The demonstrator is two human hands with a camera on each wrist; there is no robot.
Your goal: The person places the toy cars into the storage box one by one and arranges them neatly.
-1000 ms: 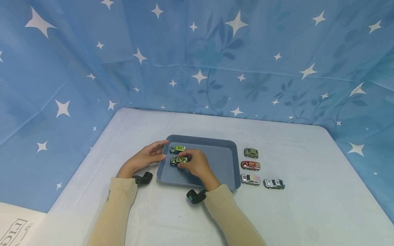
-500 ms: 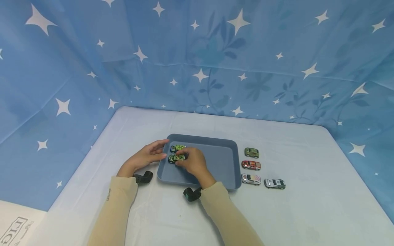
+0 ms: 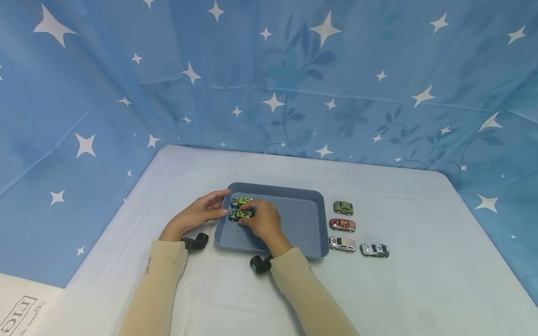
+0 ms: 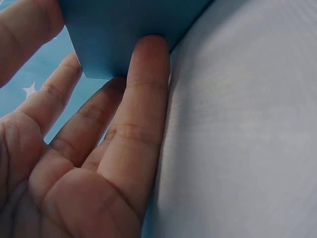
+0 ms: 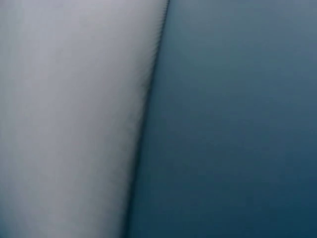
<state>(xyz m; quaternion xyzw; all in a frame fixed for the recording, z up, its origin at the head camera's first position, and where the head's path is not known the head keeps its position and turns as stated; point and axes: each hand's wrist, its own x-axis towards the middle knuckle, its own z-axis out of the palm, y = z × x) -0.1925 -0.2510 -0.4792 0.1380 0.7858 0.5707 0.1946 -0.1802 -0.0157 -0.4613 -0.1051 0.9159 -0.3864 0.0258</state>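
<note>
A grey-blue tray (image 3: 290, 224) lies on the white-covered table. My right hand (image 3: 265, 220) reaches over it and pinches a green camouflage toy car (image 3: 235, 214) by its right end. Just behind that one, a yellow-green toy car (image 3: 241, 201) stands in the tray's far left corner, close beside it. Against the tray's left side rests my left hand (image 3: 199, 215). In the left wrist view its fingers (image 4: 148, 74) lie fairly straight on the tray's outer wall (image 4: 106, 39). The right wrist view shows only the tray's wall (image 5: 228, 124) and white cloth; the right fingers are out of it.
Right of the tray, on the cloth, stand an olive toy car (image 3: 343, 208), a red toy car (image 3: 342, 225), a white toy car (image 3: 342, 244) and a silver toy car (image 3: 374, 250). A blue starred curtain (image 3: 269, 70) hangs behind the table.
My right hand has moved slightly left and away from me with the camouflage car, bringing it nearer the yellow-green car. My left hand stays at the tray's side.
</note>
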